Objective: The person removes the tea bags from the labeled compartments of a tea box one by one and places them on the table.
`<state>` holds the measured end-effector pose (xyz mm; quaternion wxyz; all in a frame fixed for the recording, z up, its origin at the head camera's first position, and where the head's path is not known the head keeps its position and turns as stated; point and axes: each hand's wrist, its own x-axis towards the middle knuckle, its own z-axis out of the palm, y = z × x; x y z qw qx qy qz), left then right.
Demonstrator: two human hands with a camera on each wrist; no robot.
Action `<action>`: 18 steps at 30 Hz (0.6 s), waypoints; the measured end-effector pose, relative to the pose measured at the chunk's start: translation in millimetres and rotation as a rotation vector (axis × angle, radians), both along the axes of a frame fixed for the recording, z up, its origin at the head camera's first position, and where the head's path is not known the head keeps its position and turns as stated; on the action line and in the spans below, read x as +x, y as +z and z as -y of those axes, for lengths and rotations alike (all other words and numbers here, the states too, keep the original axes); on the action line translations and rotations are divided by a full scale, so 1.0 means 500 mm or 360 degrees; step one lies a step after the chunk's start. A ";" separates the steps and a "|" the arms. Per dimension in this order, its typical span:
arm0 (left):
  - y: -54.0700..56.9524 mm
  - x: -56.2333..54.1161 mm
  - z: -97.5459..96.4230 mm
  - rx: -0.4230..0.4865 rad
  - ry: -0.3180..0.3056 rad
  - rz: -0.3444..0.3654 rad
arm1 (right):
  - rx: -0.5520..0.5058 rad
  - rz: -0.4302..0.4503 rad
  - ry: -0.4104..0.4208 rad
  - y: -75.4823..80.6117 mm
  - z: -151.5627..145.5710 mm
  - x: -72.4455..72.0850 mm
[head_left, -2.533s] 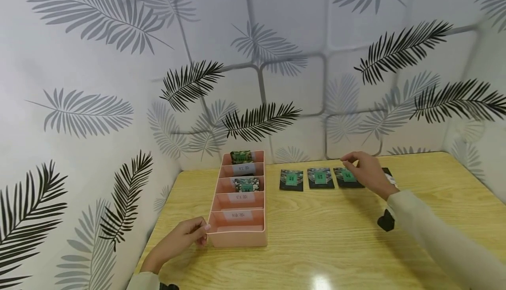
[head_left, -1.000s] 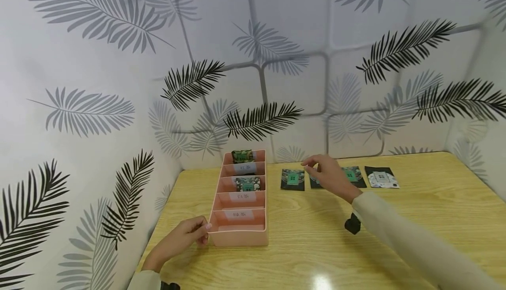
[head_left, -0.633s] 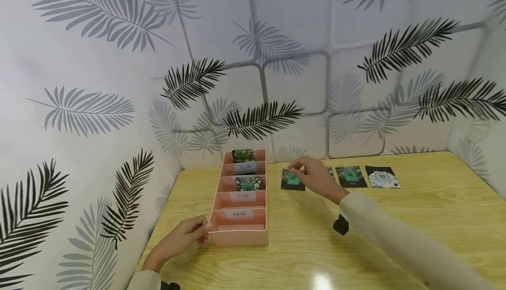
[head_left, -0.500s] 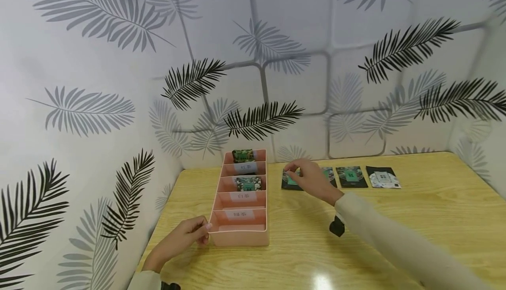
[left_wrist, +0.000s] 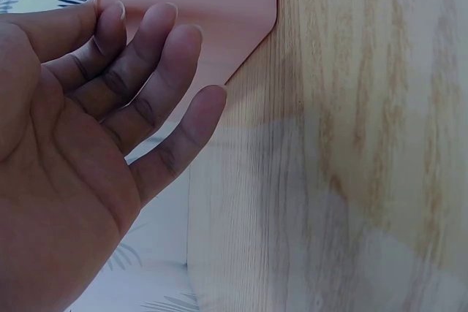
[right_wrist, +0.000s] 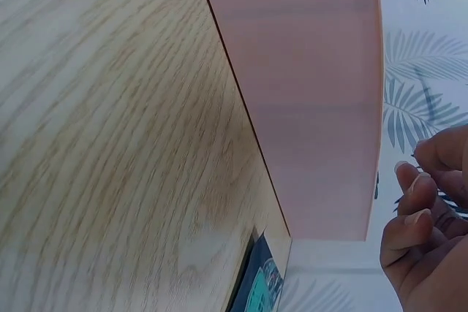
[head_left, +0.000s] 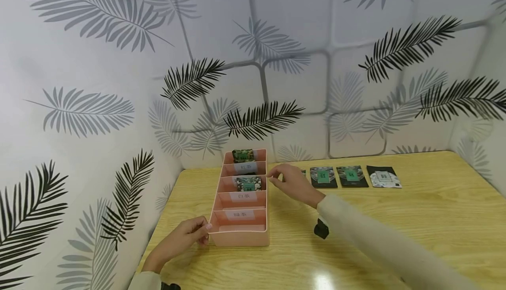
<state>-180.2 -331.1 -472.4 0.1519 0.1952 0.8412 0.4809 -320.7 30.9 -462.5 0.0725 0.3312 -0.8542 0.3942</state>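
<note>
A pink divided box stands on the table, with paper labels on its dividers. My left hand grips its front left corner, thumb on the rim; the left wrist view shows the other fingers bent beside its wall. One flowered packet lies in a middle compartment, and a green-gold packet in the rearmost. My right hand hovers by the box's right rim, fingers loosely curled around nothing. Behind it, a dark packet is mostly hidden. Farther right lie two dark packets with green labels and one black-and-white packet.
The wooden table meets a leaf-patterned wall at the back and the sides. The packets form a row close to the rear wall. Two front compartments of the box show bare floors.
My right hand has moved left along the row, past the packets, and reached the box's right side. The packets have stayed in place. My left hand has kept its grip on the box.
</note>
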 end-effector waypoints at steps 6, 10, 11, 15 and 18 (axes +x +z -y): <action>0.001 0.000 0.000 0.0001 0.0004 0.0007 | 0.0055 0.0015 0.0037 0.004 0.039 0.003; 0.001 0.000 0.000 0.0008 -0.0002 0.0009 | 0.0061 -0.0005 0.0062 0.002 0.060 0.005; 0.000 0.000 0.000 0.0008 -0.0004 0.0009 | 0.0057 0.0004 0.0067 0.001 0.064 0.006; -0.001 0.000 0.000 -0.0003 0.0001 0.0001 | 0.0060 0.0009 0.0060 -0.006 0.076 0.008; -0.001 -0.001 0.001 -0.0014 0.0006 -0.0005 | 0.0098 -0.0005 0.0029 -0.014 0.082 0.006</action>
